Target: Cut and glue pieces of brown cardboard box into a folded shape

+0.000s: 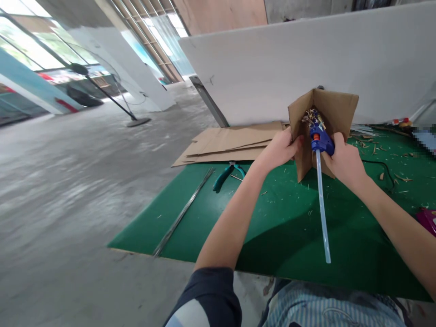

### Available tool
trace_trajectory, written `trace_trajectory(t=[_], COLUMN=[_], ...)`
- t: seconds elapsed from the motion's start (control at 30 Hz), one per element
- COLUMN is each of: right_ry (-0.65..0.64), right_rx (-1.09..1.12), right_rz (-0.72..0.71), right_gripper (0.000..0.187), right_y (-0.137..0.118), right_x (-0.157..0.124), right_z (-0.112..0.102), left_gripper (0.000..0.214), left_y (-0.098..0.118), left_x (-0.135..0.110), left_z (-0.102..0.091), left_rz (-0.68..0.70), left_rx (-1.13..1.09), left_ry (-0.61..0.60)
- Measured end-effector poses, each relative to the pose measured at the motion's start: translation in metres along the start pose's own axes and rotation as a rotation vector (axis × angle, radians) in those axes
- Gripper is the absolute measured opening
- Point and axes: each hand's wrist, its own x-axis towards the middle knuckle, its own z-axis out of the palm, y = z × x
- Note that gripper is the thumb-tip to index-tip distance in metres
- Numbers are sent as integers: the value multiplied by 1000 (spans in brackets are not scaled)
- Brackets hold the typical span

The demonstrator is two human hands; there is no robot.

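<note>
My right hand point(346, 156) is closed around a blue glue gun point(322, 141). A long, pale glue stick point(322, 204) sticks out of its back end toward me. The gun's front points into a folded brown cardboard piece point(339, 109) with upright panels, and its nozzle is hard to make out against small gold and dark bits point(311, 117) there. My left hand point(281, 147) grips the left panel of that cardboard, with the thumb on the inner side.
Teal-handled pliers point(223, 178) and a bundle of thin metal wires point(184, 212) lie on the green tabletop point(272, 227). Flat cardboard sheets point(225, 141) rest at the back, before a white board point(299, 68). Scraps and a black cord point(383, 164) lie at right.
</note>
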Motion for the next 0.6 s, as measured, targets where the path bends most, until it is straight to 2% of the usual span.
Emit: trace_trajectory(t=[0.17,0.6], right_ry=[45,-47], right_rx=[43,-18], right_rz=[-59,46], right_gripper=[50,33], right_y=[1,0], right_x=[0,-8], right_z=[1,10], left_gripper=[15,16], left_y=[-1,0], left_x=[0,1], left_z=[0,-1], left_rz=[-7,-29], left_rx=[-11,15], left_ry=[-2,1])
